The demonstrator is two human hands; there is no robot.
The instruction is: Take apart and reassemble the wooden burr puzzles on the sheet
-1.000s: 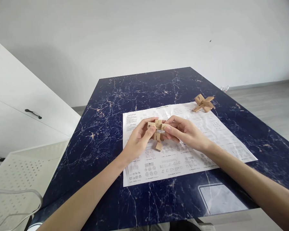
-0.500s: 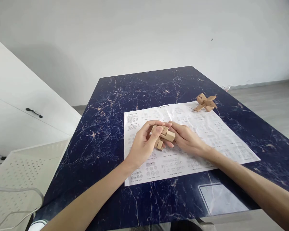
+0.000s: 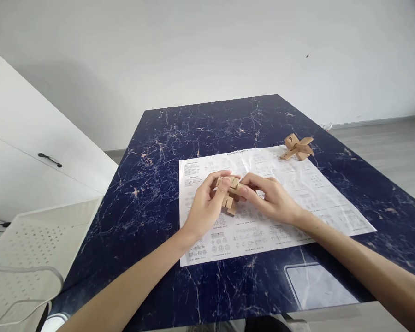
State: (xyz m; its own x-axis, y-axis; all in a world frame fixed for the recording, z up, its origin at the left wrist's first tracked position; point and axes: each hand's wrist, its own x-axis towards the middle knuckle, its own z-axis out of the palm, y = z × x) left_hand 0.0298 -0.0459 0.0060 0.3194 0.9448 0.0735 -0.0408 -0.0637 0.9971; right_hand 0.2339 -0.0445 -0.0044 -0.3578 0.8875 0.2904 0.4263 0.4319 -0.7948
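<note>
Several notched wooden blocks fitted together form a burr puzzle (image 3: 229, 201), held above a printed instruction sheet (image 3: 263, 230). My left hand (image 3: 207, 198) is closed around its left side, with the thumb pressing on top. From the right, my right hand (image 3: 268, 198) pinches a block at the puzzle's right end between thumb and fingers. Parts of the blocks are hidden behind my fingers. Another wooden burr puzzle (image 3: 297, 147), marked with dark characters, rests on the sheet's far right corner, apart from both hands.
The dark blue marble-patterned table (image 3: 200, 129) carries the sheet. A pale rectangular panel (image 3: 321, 286) lies near its front edge. To the left stand a white cabinet (image 3: 27, 124) and a perforated white surface (image 3: 38, 240) with a cable (image 3: 27, 269).
My right hand's thumb has come over onto the right-hand block, which it now pinches and largely covers. The left hand keeps its hold. The view has shifted slightly.
</note>
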